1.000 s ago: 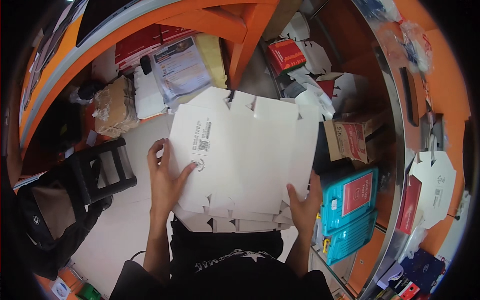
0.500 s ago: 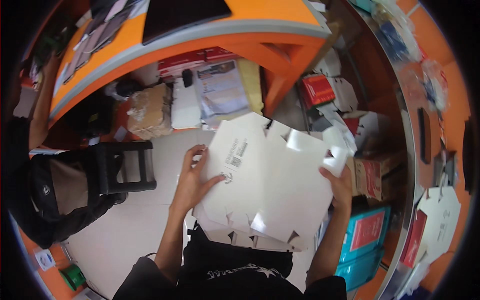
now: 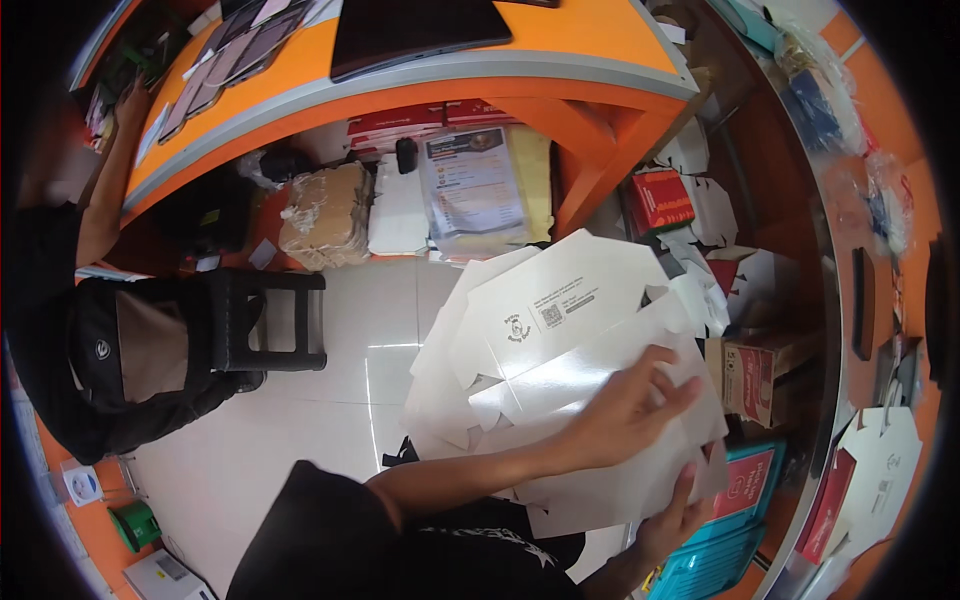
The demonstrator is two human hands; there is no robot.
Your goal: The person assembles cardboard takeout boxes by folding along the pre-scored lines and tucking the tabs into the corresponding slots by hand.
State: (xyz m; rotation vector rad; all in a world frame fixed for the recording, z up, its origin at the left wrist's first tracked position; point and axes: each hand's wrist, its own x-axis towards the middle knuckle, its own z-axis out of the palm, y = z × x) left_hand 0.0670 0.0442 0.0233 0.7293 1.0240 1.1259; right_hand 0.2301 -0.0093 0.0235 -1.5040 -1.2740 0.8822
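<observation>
Several flat white cardboard box blanks (image 3: 460, 340) lie fanned out in front of my body. The top blank (image 3: 580, 370) has dark print, a small code square and notched flaps. My left arm reaches across the blanks to the right. My left hand (image 3: 640, 400) is over the blank's right part, its fingers loosely bent and apart. Below it, my right hand (image 3: 672, 520) grips the lower right edge, with the thumb on top; its other fingers are partly hidden beneath the cardboard.
An orange table (image 3: 400, 85) with a black laptop (image 3: 420, 38) and several phones (image 3: 225, 65) stands ahead. A black stool (image 3: 270, 325) and backpack (image 3: 150, 350) are left. Teal crates (image 3: 710, 555) and a carton (image 3: 755, 375) stand right. Another person's arm (image 3: 105, 200) shows far left.
My left hand has left the blanks' left edge and crossed to their right side. My right hand has moved down the right edge. The blanks have turned and fanned apart.
</observation>
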